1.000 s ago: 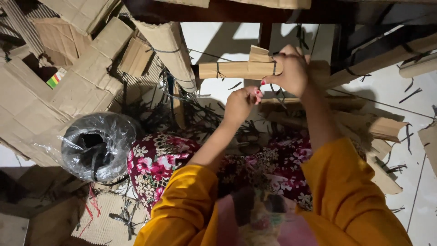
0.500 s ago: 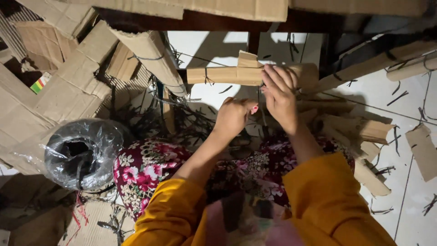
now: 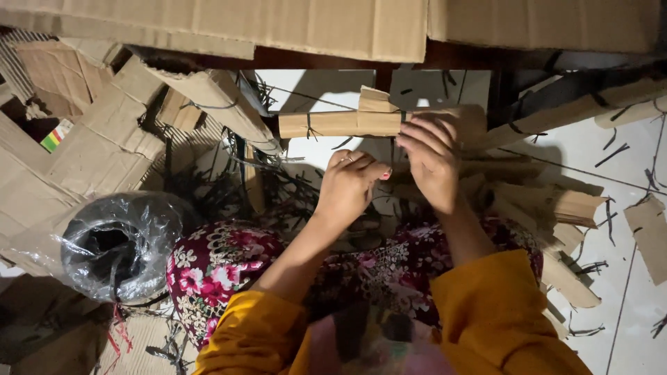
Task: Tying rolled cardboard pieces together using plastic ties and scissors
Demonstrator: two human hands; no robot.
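Cardboard roll (image 3: pixel 340 123): long axis left-right, just beyond both hands. Right hand (image 3: pixel 432 161) fingers curled at its right end; left hand (image 3: pixel 347 186) pinched shut below, contents unclear.

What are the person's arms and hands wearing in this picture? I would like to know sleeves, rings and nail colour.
Both arms wear loose mustard-yellow sleeves pushed up near the elbows, so the forearms are bare. The left hand has a thin ring on one finger and a pink-red painted nail. The right hand is bare: no glove, no ring that shows. No watch or bracelet is visible.
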